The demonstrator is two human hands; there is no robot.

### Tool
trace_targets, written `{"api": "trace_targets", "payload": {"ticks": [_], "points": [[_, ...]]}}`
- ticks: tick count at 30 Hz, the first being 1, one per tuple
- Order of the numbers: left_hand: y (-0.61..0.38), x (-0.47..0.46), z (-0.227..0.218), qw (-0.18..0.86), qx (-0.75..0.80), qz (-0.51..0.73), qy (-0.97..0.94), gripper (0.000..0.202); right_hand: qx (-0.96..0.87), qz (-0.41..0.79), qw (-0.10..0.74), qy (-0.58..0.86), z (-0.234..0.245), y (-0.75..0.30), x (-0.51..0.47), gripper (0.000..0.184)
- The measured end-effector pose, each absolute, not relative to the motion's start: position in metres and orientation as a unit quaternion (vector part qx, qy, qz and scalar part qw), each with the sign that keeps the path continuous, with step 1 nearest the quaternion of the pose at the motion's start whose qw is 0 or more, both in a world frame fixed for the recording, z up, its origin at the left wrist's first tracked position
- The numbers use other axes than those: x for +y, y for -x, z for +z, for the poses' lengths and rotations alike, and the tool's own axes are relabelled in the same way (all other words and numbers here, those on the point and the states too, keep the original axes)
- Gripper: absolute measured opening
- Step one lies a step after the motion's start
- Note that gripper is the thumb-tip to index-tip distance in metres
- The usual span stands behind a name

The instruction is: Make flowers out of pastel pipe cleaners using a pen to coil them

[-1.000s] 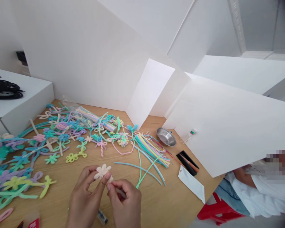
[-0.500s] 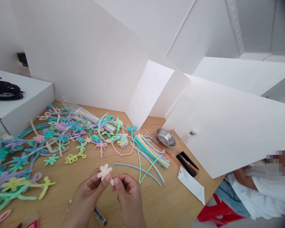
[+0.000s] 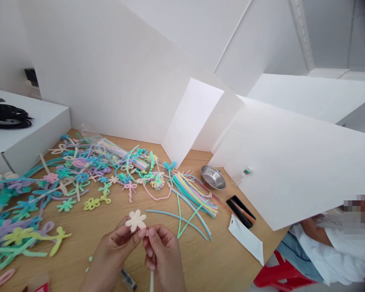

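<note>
Far to the left of the cream pipe-cleaner flower [image 3: 135, 220], a black coiled cable [image 3: 9, 117] lies on a white box [image 3: 33, 132], which stands beside the wooden counter [image 3: 228, 259]. Lower down and also left of the flower, finished pastel pipe-cleaner shapes [image 3: 18, 227] spread in a dense heap of flowers, bows and loops, with a clear plastic bag of pipe cleaners [image 3: 109, 148] beyond them, further from the person.

The left hand [image 3: 109, 259] sits just below and left of the flower, its fingertips [image 3: 142, 232] closed on the flower's lower edge. The flower itself is held up in the air above the counter, between both hands. The right hand [image 3: 164, 259] is clenched just below and right of the flower, its fingers pinching the base of the flower, and a white stem [image 3: 151, 282] hangs down from that hand. A small tube [image 3: 128, 280] lies on the counter under the hands.

Right of the flower lie loose pastel pipe cleaners [image 3: 194, 194]. Further right are a steel bowl [image 3: 213, 177], a black case [image 3: 240, 211] and a white packet [image 3: 245, 239]. Far right, beyond the counter's edge, a person in a white shirt [image 3: 328, 251] sits by a red stool [image 3: 280, 275].
</note>
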State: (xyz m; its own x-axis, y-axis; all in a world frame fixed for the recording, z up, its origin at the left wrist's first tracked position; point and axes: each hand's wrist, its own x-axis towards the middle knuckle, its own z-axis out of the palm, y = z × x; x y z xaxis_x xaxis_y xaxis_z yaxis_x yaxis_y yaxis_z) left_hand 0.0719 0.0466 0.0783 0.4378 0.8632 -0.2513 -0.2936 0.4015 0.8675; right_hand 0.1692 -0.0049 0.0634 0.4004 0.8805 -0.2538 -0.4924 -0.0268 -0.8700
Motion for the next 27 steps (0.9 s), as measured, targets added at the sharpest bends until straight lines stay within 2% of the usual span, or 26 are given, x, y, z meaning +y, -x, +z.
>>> {"api": "trace_targets", "payload": {"ticks": [7, 15, 22, 27], "points": [[-0.077, 0.044, 0.067, 0.745, 0.378, 0.417, -0.357, 0.019, -0.222, 0.438, 0.674, 0.552, 0.052, -0.159, -0.003, 0.036], [-0.079, 0.046, 0.065, 0.764, 0.375, 0.391, -0.351, 0.022, -0.363, 0.248, 0.659, 0.611, 0.051, -0.159, -0.006, 0.031], [-0.080, 0.051, 0.060, 0.796, 0.351, 0.381, -0.313, 0.029, -0.347, 0.251, 0.642, 0.636, 0.029, -0.162, -0.001, 0.044], [-0.076, 0.054, 0.059, 0.796, 0.349, 0.388, -0.308, 0.032, -0.321, 0.338, 0.665, 0.584, 0.010, -0.163, 0.001, 0.046]]}}
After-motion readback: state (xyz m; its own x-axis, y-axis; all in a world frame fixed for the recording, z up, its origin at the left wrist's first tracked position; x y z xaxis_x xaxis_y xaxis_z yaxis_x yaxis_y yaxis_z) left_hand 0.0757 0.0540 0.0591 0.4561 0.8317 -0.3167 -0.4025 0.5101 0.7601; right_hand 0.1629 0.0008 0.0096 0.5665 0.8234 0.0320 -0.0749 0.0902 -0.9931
